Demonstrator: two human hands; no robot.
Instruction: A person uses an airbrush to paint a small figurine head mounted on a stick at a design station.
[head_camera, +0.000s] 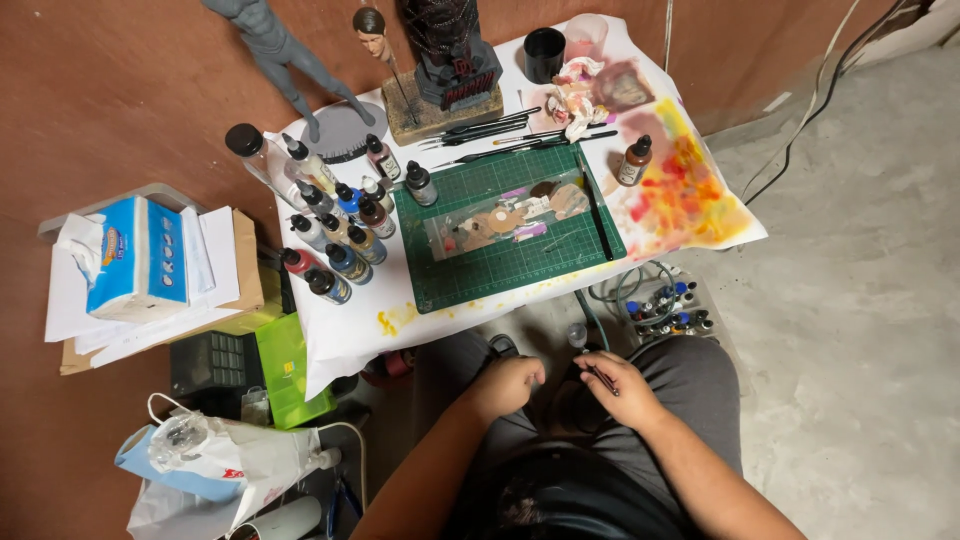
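- Green cutting mat (505, 265) lies at the table's near edge with a clear palette sheet (505, 222) on it — brown and tan paint already dabbed there, so mixing looks done; the grey figure (275, 50) at the far left corner looks unpainted.
- Right hand (622, 388), over the lap below the near edge, pinches a thin paintbrush (602, 378) between curled fingers.
- Left hand (507, 385) is beside it, fingers closed in a loose fist; what it grips I cannot tell.
- Paint bottles (335, 230) crowd the left side — caps on.
- Hidden: the brush tip, and whatever sits in the dark lap between the hands.
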